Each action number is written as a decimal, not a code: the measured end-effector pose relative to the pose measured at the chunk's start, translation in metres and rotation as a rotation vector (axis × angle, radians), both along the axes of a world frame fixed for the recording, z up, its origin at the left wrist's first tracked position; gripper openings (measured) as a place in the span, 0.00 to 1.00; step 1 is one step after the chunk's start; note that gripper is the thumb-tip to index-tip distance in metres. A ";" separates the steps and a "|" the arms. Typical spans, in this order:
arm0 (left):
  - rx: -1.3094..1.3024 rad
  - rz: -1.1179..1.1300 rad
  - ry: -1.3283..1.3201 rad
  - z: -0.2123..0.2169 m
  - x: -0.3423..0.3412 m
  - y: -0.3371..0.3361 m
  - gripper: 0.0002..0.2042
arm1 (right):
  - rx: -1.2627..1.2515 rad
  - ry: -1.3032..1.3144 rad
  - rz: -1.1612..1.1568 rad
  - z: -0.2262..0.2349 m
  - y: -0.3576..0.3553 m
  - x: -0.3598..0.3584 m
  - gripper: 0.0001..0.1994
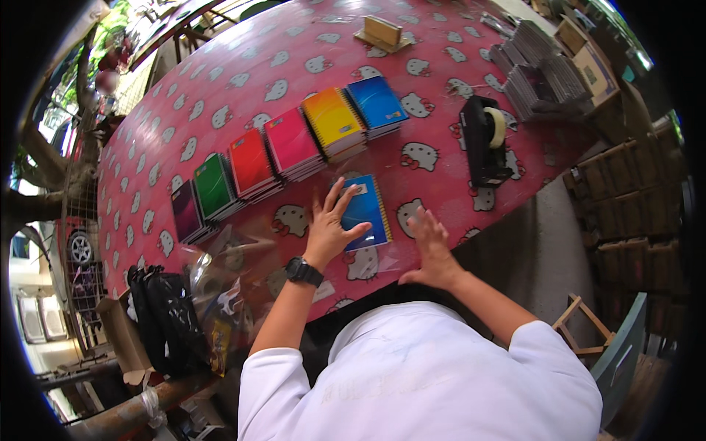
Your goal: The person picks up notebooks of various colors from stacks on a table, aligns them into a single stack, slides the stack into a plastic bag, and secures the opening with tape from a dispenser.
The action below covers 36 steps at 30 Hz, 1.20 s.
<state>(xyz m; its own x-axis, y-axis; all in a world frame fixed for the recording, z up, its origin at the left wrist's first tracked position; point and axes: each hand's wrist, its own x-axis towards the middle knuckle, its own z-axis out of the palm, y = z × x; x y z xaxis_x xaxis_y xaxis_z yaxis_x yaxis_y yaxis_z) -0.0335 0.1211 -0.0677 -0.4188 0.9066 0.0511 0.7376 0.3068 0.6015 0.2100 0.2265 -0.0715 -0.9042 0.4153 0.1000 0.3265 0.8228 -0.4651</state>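
A blue spiral notebook [369,219] lies flat near the table's front edge, with clear plastic showing around its lower end. My left hand [331,229], wearing a black watch, rests open on its left side, fingers spread over the cover. Just to the right, my right hand [434,253] is open and holds nothing, apart from the notebook. Beyond them runs a slanting row of notebook stacks: purple [189,213], green [214,187], red [253,163], pink [294,141], yellow [333,120] and blue [377,103].
A black tape dispenser [485,143] stands right of the notebooks on the pink patterned tablecloth [243,81]. Grey stacks [540,73] fill the far right corner. A small wooden stand [382,34] sits at the back. Clear plastic bags [232,257] and a black bag [170,316] lie at left.
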 end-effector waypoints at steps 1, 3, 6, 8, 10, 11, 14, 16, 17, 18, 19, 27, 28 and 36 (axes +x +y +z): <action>0.009 -0.001 -0.027 -0.001 0.002 0.001 0.38 | 0.031 0.149 -0.102 0.002 0.025 0.013 0.52; 0.018 0.008 -0.065 0.002 0.004 0.001 0.38 | -0.033 0.487 -0.427 0.008 0.098 0.024 0.38; 0.052 -0.012 -0.099 0.002 0.007 0.007 0.38 | -0.041 0.571 -0.964 0.021 0.201 0.058 0.21; 0.050 -0.026 -0.119 0.005 0.006 0.009 0.38 | -0.341 0.499 -0.960 0.025 0.213 0.053 0.20; 0.045 -0.024 -0.135 0.005 0.005 0.006 0.39 | -0.500 0.534 -0.892 0.029 0.211 0.044 0.18; 0.050 -0.025 -0.153 0.006 0.004 0.007 0.39 | -0.502 0.613 -0.843 0.032 0.206 0.045 0.18; 0.029 -0.017 -0.159 0.009 0.003 0.004 0.38 | -0.443 0.807 -0.804 0.018 0.175 0.052 0.17; -0.008 -0.018 -0.096 0.008 0.005 0.003 0.38 | -0.412 0.879 -0.824 0.013 0.155 0.060 0.15; 0.003 -0.010 -0.106 0.008 0.005 0.002 0.38 | -0.420 0.889 -0.839 0.014 0.147 0.064 0.14; 0.015 -0.015 -0.113 0.009 0.005 0.005 0.38 | -0.422 0.906 -0.865 0.015 0.140 0.068 0.13; 0.027 -0.019 -0.120 0.010 0.005 0.005 0.38 | -0.529 0.927 -0.892 0.006 0.138 0.071 0.12; 0.114 -0.040 -0.151 -0.001 -0.001 0.004 0.38 | -1.411 0.436 -0.637 0.003 0.088 -0.009 0.09; 0.117 -0.037 -0.143 -0.003 -0.001 0.000 0.38 | -1.437 0.381 -0.524 0.029 0.067 -0.034 0.09; 0.123 -0.048 -0.146 -0.002 -0.003 0.006 0.39 | -0.083 -0.372 -0.228 0.061 0.029 -0.150 0.26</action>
<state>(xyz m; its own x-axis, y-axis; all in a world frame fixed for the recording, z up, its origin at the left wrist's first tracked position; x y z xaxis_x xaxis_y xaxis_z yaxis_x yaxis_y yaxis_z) -0.0361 0.1267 -0.0702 -0.3859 0.9166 0.1046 0.6518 0.1907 0.7341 0.0599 0.2559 -0.0106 -0.7564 0.6015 -0.2570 0.6532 0.6748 -0.3434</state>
